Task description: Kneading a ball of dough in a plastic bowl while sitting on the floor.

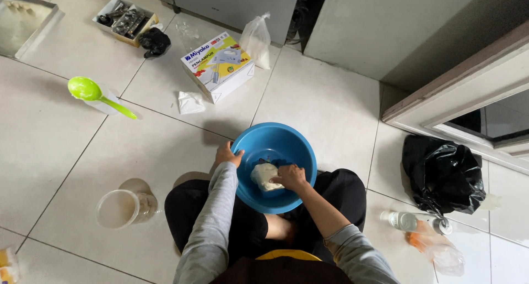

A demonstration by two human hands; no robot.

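Pale tiled floor [330, 102], left hand [227, 153] grip clasping blue bowl [275, 138] rim, right hand [290, 176] grip pressed into dough [263, 176]

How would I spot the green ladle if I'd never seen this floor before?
Start at the blue bowl where the left hand grips the rim and the right hand presses dough. Look up and left across the tiled floor, past the cardboard box. The ladle lies there, the only bright green thing.
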